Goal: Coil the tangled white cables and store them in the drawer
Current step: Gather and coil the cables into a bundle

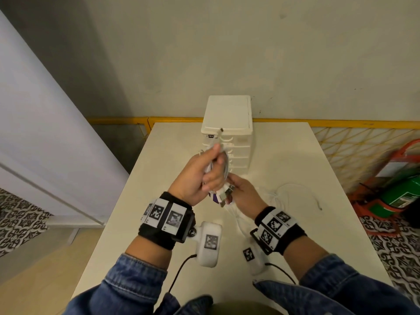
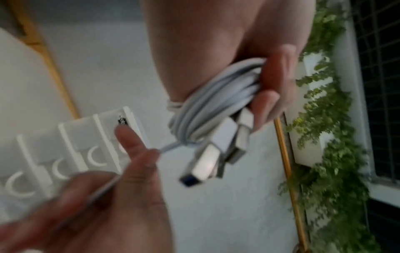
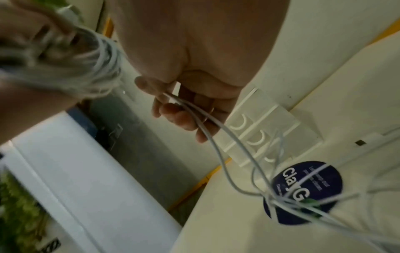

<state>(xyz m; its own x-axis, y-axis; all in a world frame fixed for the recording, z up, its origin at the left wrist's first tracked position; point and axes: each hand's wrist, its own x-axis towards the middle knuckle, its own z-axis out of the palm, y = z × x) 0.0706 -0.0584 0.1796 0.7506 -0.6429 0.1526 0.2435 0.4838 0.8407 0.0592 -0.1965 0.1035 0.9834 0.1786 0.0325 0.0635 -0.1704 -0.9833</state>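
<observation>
My left hand [image 1: 210, 171] is raised over the white table [image 1: 306, 223] and grips a coil of white cables [image 2: 216, 101]. Several USB plugs [image 2: 218, 150] hang from the coil. Just below and right of it, my right hand [image 1: 235, 189] pinches thin white cable strands [image 3: 194, 118]. These strands trail down to a loose tangle of cable [image 1: 293, 194] on the table. The white drawer unit [image 1: 227, 133] stands behind the hands at the table's far edge. Its several crescent-handled drawers [image 3: 259, 123] look closed.
A dark blue round disc [image 3: 303, 191] with white lettering lies on the table under the loose strands. A yellow wire fence [image 1: 354, 146] runs behind and to the right. A green cylinder on an orange stand [image 1: 400, 192] sits on the floor at right. A white panel [image 1: 45, 144] stands at left.
</observation>
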